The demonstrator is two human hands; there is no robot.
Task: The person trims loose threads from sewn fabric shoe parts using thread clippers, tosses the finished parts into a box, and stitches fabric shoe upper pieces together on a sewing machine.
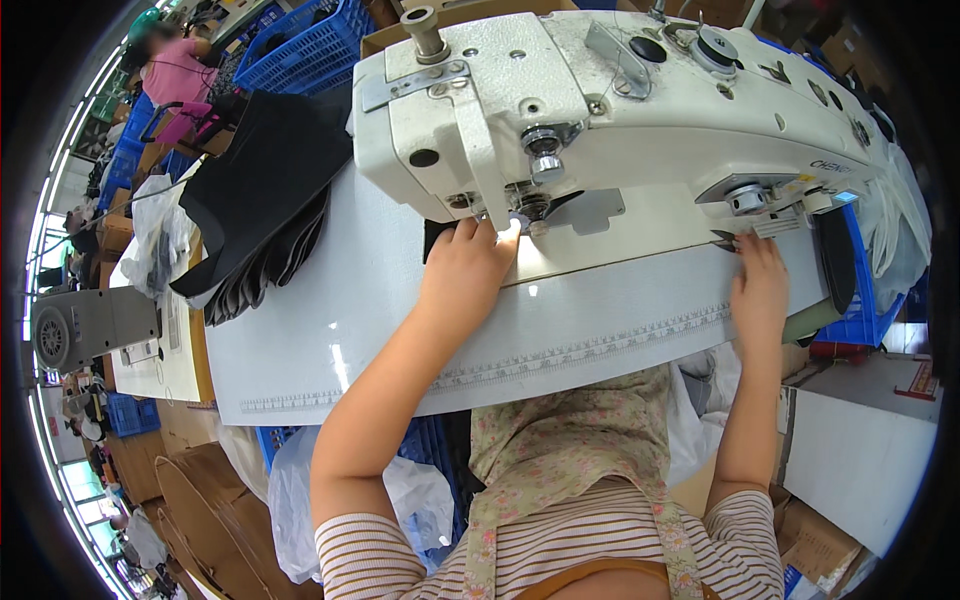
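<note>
A white industrial sewing machine (640, 105) stands across the pale table. My left hand (465, 265) is at its needle area, fingers bent and closed on a small black fabric piece (436, 238) beside the presser foot. The fingertips partly hide the foot and the fabric, and a lamp lights the spot. Farther right, under the machine's arm near the bobbin winder (747, 198), my right hand (762, 278) is closed on thread snips (724, 241). Their dark blades point left out of the fingers, just above the tabletop.
A stack of black cut fabric (265, 190) lies at the table's far left. A printed ruler strip (590, 352) runs along the near edge of the table (290, 350). Blue crates (305, 45) stand beyond. A person in pink (180, 70) sits at the upper left.
</note>
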